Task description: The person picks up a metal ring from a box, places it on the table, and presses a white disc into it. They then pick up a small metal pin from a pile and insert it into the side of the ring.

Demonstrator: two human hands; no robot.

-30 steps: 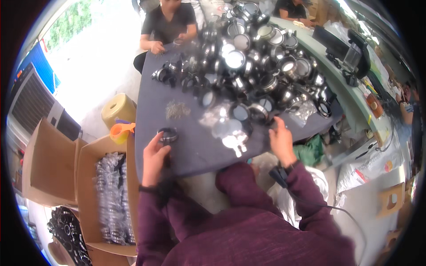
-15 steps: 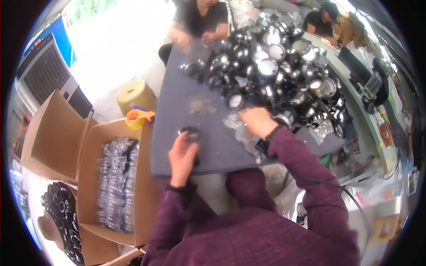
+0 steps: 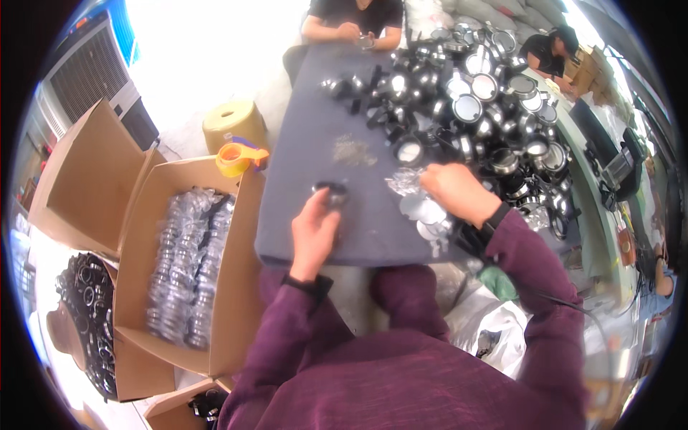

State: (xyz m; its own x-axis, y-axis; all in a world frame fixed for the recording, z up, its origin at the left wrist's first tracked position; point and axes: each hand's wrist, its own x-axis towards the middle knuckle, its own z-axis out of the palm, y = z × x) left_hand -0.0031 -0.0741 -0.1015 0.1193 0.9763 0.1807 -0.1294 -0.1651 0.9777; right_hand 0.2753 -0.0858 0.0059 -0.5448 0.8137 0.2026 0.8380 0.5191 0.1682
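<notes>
My left hand [image 3: 312,235] is closed on a small round black part [image 3: 332,192], held just above the grey table; blur hides its details. My right hand [image 3: 460,192] has its fingers pinched together at the edge of a small pile of shiny bits [image 3: 405,181]; whatever is between the fingertips is hidden. Beside that hand lie several flat silvery discs [image 3: 424,211]. Farther up the table is a scatter of tiny pale metal pieces [image 3: 353,150]. A big heap of black and silver round parts with disc faces [image 3: 467,107] covers the far right of the table.
Left of the table [image 3: 301,107], an open cardboard box [image 3: 236,287] holds plastic-wrapped rows of round parts [image 3: 188,269]. An orange tape dispenser [image 3: 236,158] rests at its rim, near a yellow stool [image 3: 233,123]. One person [image 3: 356,21] sits across; another [image 3: 552,54] works far right.
The whole view has shifted, so the table sits farther right. My left hand still holds the black part, and my right hand stays by the shiny bits. The person across has brought both hands together.
</notes>
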